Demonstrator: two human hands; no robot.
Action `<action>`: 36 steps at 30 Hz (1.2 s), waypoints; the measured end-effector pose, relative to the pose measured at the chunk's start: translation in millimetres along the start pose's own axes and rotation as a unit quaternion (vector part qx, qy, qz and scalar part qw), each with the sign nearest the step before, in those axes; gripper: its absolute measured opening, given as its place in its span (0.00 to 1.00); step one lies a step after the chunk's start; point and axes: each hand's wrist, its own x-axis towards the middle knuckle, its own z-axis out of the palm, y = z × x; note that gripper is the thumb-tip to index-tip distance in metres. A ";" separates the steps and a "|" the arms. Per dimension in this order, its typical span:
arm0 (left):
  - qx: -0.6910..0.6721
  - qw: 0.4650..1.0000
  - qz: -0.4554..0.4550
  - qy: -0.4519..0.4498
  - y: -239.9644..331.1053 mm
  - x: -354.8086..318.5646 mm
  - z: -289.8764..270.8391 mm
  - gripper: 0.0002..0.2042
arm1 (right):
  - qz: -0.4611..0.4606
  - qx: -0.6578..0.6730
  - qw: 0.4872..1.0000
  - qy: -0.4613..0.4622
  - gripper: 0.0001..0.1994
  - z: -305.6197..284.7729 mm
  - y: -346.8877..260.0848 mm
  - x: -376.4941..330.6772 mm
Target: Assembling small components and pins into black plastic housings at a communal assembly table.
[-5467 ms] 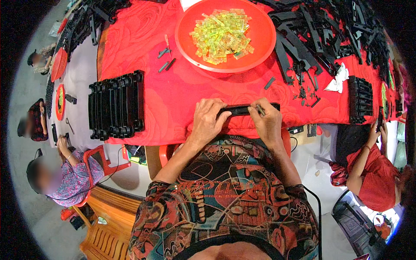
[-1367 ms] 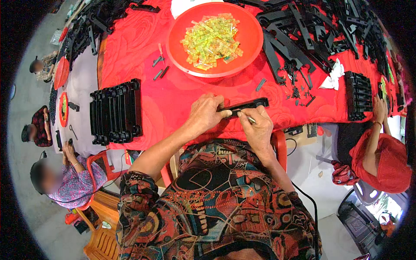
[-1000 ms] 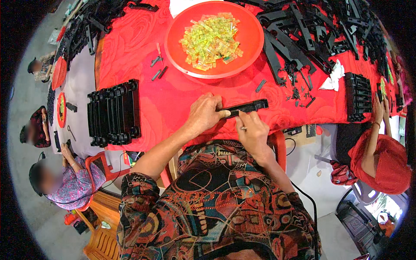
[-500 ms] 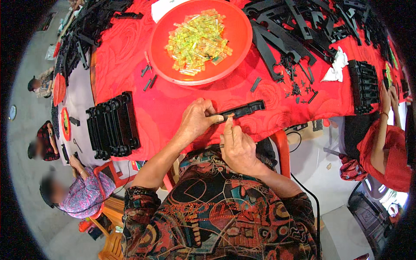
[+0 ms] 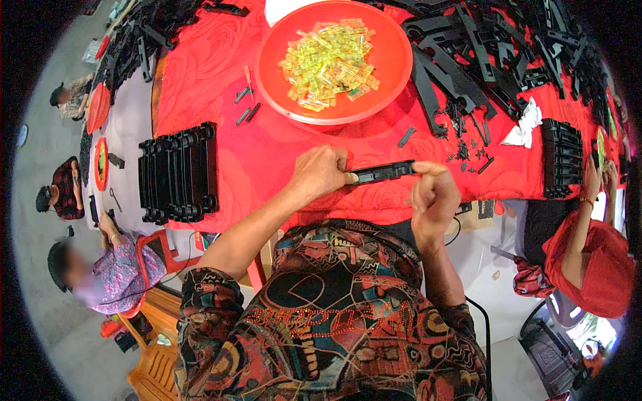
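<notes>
My left hand point(image 5: 321, 170) is closed round the left end of a long, narrow black plastic part point(image 5: 384, 172), its thumb along the near edge. The part lies level above the red cloth, with a recessed channel facing up. At its other end is my right hand point(image 5: 435, 190), the index finger against the tip and the other fingers curled in. Whether those curled fingers hide a small piece I cannot make out. Beyond the part stands a red round tray point(image 5: 267, 80) heaped with small clear yellow-green plastic pieces point(image 5: 328, 63).
A stack of black plastic parts point(image 5: 177, 174) lies to my left. Large black pieces point(image 5: 468, 53) and small black bits point(image 5: 461, 134) cover the far right, near a crumpled white tissue point(image 5: 525, 123). Another person point(image 5: 592, 260) works at the right; others sit at left.
My right hand has moved right, from the middle of the black part to its far right end. My left hand keeps its hold. The view has shifted slightly.
</notes>
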 end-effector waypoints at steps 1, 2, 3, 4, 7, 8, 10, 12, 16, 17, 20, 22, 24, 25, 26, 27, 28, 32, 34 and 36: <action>0.003 1.000 -0.014 -0.010 1.2 1.2 -1.2 0.16 | -0.019 0.111 0.993 -0.037 0.11 1.6 -2.4 8.6; 0.005 0.999 -0.028 -0.020 2.4 1.5 -1.9 0.16 | -0.038 0.220 0.972 -0.073 0.12 3.6 -3.6 15.9; 0.004 0.999 -0.029 -0.017 2.3 1.6 -1.6 0.16 | -0.038 0.220 0.972 -0.076 0.12 9.0 -2.0 21.2; -0.002 0.999 -0.033 -0.013 2.1 1.6 -1.0 0.16 | -0.024 0.229 0.972 -0.044 0.13 17.9 0.5 24.9; -0.013 0.999 -0.030 0.005 2.4 -0.2 0.9 0.16 | -0.010 0.189 0.981 0.028 0.14 34.1 13.1 27.0; -0.016 0.999 -0.025 0.017 3.0 -0.7 1.2 0.15 | -0.030 0.195 0.980 0.028 0.14 35.0 19.7 27.1; -0.017 0.999 -0.024 0.021 2.5 -2.6 1.1 0.15 | -0.052 0.225 0.973 0.021 0.13 35.8 30.7 26.5; -0.017 0.999 -0.022 0.023 1.6 -3.2 2.0 0.15 | -0.056 0.258 0.965 0.002 0.13 35.1 35.6 28.1; -0.022 0.999 -0.011 0.037 0.4 -3.8 4.9 0.16 | -0.040 0.271 0.962 -0.013 0.12 36.2 41.2 30.9; -0.020 0.999 -0.008 0.043 0.6 -4.3 5.4 0.16 | -0.040 0.270 0.962 -0.012 0.12 36.0 42.8 30.1; -0.021 0.999 -0.001 0.047 -2.0 -5.5 7.2 0.16 | -0.048 0.257 0.965 -0.009 0.12 36.9 45.7 27.5; -0.016 0.999 0.007 0.050 -1.0 -5.7 6.9 0.17 | -0.065 0.247 0.967 -0.016 0.12 37.4 46.5 27.9; -0.012 0.998 0.015 0.054 -1.3 -5.6 7.9 0.18 | -0.059 0.242 0.968 -0.004 0.12 39.1 46.6 29.9; 0.003 0.998 0.025 0.065 -2.6 -5.3 9.6 0.20 | -0.052 0.239 0.970 0.006 0.11 40.1 46.7 30.7; 0.018 0.996 0.035 0.076 -3.9 -5.1 11.6 0.21 | -0.051 0.238 0.970 0.007 0.11 40.7 47.8 30.9; 0.017 0.996 0.036 0.076 -4.8 -4.1 12.9 0.21 | -0.064 0.233 0.970 0.008 0.11 41.4 48.9 31.8; 0.014 0.996 0.037 0.076 -5.6 -3.2 14.6 0.21 | -0.077 0.227 0.971 0.008 0.11 42.1 49.6 32.2; 0.024 0.997 0.034 0.072 -1.8 0.1 16.2 0.22 | -0.069 0.208 0.975 0.034 0.11 46.0 49.0 33.4; 0.031 0.997 0.029 0.069 0.1 -0.1 15.1 0.21 | -0.059 0.192 0.979 0.037 0.10 47.8 48.7 33.1; 0.039 0.997 0.024 0.065 2.4 -0.4 13.1 0.21 | -0.058 0.183 0.981 0.037 0.10 49.3 46.9 31.4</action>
